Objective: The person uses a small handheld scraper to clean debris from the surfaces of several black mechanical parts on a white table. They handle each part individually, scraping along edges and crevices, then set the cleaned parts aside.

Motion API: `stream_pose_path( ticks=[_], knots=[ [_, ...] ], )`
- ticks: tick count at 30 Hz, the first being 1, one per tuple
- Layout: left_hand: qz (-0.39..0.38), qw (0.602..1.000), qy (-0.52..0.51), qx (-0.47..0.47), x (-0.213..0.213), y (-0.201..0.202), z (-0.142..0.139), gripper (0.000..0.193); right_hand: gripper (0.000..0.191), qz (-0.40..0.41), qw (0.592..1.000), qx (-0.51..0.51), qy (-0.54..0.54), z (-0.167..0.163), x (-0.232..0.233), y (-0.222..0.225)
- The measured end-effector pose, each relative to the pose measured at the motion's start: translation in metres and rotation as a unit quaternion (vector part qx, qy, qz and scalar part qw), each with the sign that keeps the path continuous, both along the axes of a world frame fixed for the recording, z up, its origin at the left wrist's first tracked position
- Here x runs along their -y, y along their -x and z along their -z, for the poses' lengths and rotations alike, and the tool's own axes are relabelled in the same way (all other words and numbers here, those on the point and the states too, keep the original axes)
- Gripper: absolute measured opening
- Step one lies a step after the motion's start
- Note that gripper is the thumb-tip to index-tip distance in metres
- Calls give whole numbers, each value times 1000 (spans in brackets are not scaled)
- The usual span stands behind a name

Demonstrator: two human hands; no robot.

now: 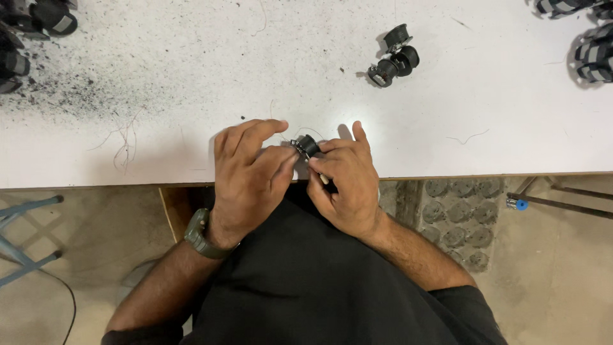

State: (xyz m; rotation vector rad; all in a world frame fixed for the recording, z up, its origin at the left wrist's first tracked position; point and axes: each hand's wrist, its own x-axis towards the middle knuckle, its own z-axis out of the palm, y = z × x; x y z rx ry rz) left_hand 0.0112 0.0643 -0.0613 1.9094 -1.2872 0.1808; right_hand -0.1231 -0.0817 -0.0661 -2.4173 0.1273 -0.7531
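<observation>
We look down on a white tabletop whose near edge runs across the middle of the view, with a bare concrete floor below it. At that near edge, just above it and between our two hands, sits a small black round part with a bit of bright metal on its left side. Our left hand curls over it from the left, fingers bent and closed in so that thumb and forefinger pinch its metal side. Our right hand meets it from the right, fingers closed on the black body, the forefinger pointing up along the tabletop; a short pale stick shows under this hand, though we cannot tell how it is gripped. A dark green wristwatch sits on the left wrist. Thin loose wires lie on the tabletop to the left, beside a spread of dark dust. Farther up and to the right, well apart from the hands, lies a cluster of similar black parts. More black parts with grey bands crowd the top left corner and the top right corner. On the floor to the right lies a metal rod with a blue cap.
</observation>
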Motion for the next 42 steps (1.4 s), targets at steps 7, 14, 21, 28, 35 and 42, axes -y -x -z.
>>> stream_pose_path(
  ticks=[7, 14, 21, 28, 35, 42],
  knots=[
    [-5, 1000, -15, -5, 2, -1, 0, 16, 34, -28, 998, 27, 48, 9, 4, 5],
    [-12, 1000, -2, -22, 2, 1, 1, 11, 37, -51, 994, 44, 88, 20, 5, 4],
    [6, 999, -11, -35, 0, 0, 2, 12, 34, -28, 995, 35, 86, 21, 3, 1],
    [-22, 997, -16, -66, -5, -8, -8, 28, 27, 28, 994, 65, 78, 2, 9, 3],
    [23, 996, -62, -59, 1, -14, -15, 28, 35, 55, 993, -57, 91, -17, 11, -10],
    [21, 995, -60, -78, -2, -16, -9, 23, 37, 51, 992, -81, 82, -16, 13, -13]
  ],
)
